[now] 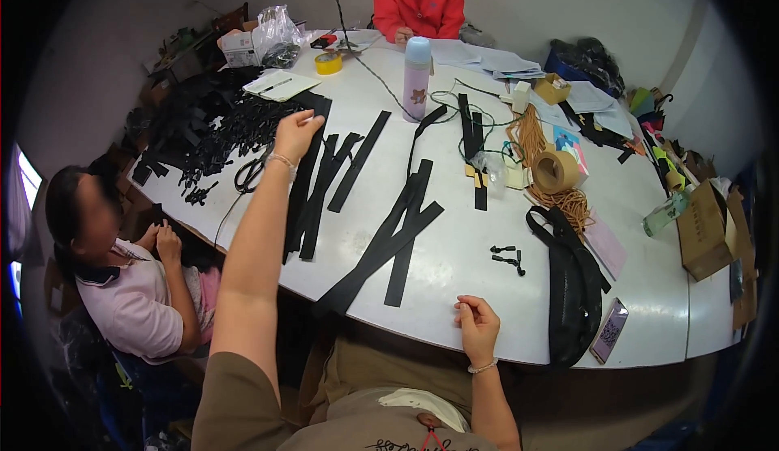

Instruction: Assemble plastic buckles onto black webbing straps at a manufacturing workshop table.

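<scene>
My left hand reaches far out over the left part of the table, its fingers curled and pressed together beside the upper end of a long black strap. Whether anything small is pinched there is hidden. My right hand is at the near table edge, fingers loosely curled in, with nothing visible in them. Between the hands several flat black straps lie crossed over each other. Two small black plastic pieces lie beyond my right hand. A black bag is to its right.
A heap of black parts covers the far left, near scissors. A lilac bottle, yellow tape, a brown tape roll, cords and a phone stand or lie around. One person sits left, another opposite.
</scene>
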Available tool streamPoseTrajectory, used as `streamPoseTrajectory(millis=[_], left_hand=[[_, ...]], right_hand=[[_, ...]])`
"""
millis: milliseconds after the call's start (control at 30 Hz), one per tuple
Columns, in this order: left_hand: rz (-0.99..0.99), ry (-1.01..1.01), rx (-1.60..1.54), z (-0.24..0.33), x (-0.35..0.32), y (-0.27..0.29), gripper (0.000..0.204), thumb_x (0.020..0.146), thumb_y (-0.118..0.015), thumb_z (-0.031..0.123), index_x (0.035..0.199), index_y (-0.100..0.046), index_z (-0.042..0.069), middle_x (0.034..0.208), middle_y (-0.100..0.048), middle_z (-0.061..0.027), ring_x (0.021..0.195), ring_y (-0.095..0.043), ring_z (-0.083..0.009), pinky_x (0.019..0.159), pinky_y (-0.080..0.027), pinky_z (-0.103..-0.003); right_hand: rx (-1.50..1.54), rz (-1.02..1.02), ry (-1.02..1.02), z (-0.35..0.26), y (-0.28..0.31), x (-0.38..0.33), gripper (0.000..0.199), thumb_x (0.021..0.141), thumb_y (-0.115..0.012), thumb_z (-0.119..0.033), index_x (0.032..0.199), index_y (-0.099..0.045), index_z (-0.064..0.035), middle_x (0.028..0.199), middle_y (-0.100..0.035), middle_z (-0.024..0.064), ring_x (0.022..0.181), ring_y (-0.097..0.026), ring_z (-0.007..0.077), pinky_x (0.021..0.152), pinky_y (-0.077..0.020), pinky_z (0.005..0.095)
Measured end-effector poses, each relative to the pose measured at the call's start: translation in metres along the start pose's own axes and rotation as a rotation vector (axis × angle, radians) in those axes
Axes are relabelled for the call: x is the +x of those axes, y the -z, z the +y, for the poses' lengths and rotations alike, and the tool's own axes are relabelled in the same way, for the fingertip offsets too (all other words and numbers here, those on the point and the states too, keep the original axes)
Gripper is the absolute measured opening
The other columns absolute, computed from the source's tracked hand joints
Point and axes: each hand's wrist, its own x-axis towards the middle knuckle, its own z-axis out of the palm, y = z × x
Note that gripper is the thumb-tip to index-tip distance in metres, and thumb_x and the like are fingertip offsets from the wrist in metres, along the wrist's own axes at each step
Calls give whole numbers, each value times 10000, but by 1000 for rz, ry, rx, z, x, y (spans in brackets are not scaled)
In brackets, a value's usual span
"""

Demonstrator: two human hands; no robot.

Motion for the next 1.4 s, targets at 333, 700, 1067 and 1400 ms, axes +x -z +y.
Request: streamPoseTrajectory(millis=[333,700,1067,1400], left_hand=[[-75,-172,631,-19,-164,-86,495,832,-617,282,1238,-518,17,1302,-468,-201,1345,-249,-390,1061,-153,-614],[-285,-204,634,41,-231,-68,321,818,-636,253,1035,-651,18,1102,-624,-127,1185,-475,-345,1060,-205,-540],[-63,-75,494,15,-199,-82,468,765,-706,247,1138,-556,7,1066,-541,-178,980,-541,-340,826,-463,-400],[-147,-57,448,16,-185,-96,529,765,-705,247,1197,-532,-5,1072,-547,-182,1029,-540,-326,881,-450,-370]], right_hand=[[-98,7,20,-5,10,0,108,877,-555,6,944,-635,33,837,-634,69,686,-593,90,592,-503,216],[-72,25,29,0,8,0,108,875,-550,11,940,-632,37,838,-630,69,697,-596,95,595,-504,217],[-67,15,50,0,6,0,108,875,-556,1,942,-636,32,828,-627,61,677,-586,90,597,-505,218],[-74,10,22,0,7,0,113,881,-555,-9,953,-631,33,836,-626,59,673,-568,77,594,-490,210]])
